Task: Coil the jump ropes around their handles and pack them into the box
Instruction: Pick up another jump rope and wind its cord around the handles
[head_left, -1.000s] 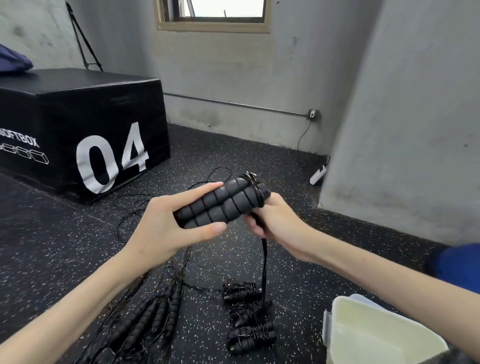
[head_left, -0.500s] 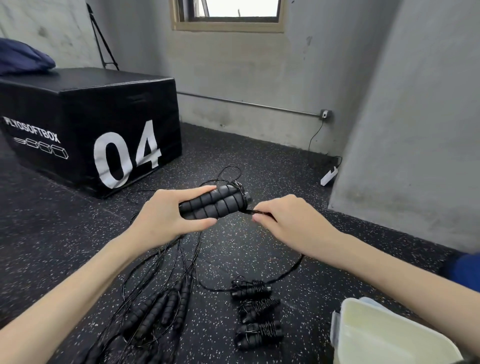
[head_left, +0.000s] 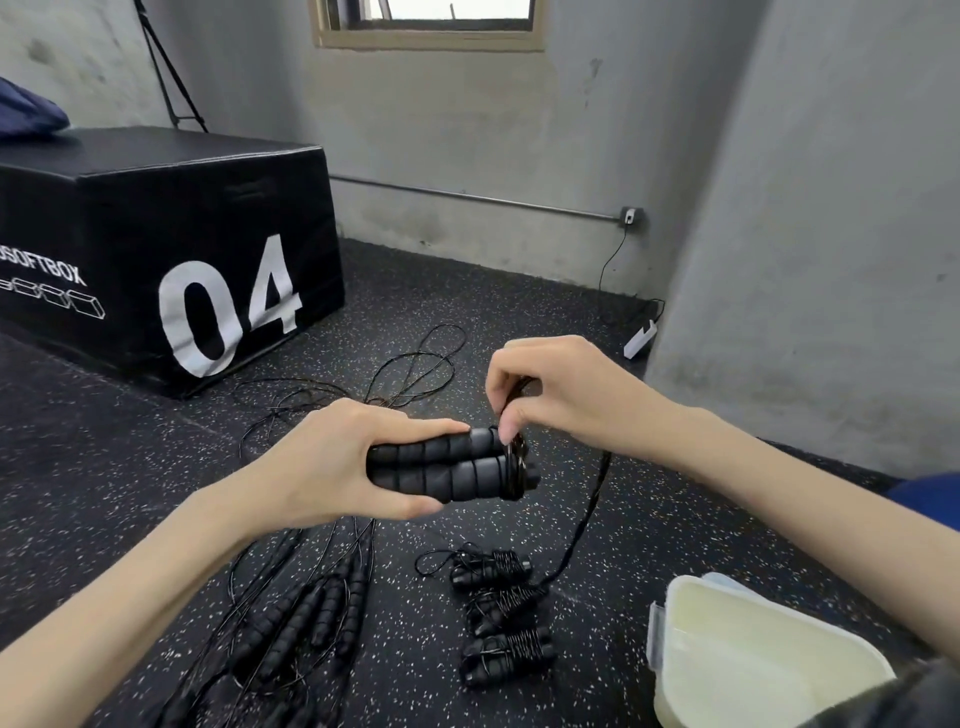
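Observation:
My left hand (head_left: 332, 460) grips a pair of black ribbed foam handles (head_left: 447, 465) held side by side, pointing right. Just above their right end, my right hand (head_left: 558, 395) pinches the thin black rope (head_left: 587, 514), which hangs down from there to the floor. A few turns of rope sit around the handles' right end. Three coiled jump ropes (head_left: 501, 613) lie in a column on the floor below. Several uncoiled ropes with handles (head_left: 306, 618) lie tangled at lower left. The pale plastic box (head_left: 748, 665) stands open at lower right.
A black plyo box marked 04 (head_left: 171, 244) stands at the left on the speckled rubber floor. Loose rope loops (head_left: 415, 369) spread behind my hands. A grey wall and column close off the back and right; a power strip (head_left: 640, 340) lies at the wall's foot.
My right hand has risen from beside the handles' end to above it, carrying the rope up and over. The left hand with the handles has shifted slightly lower in view.

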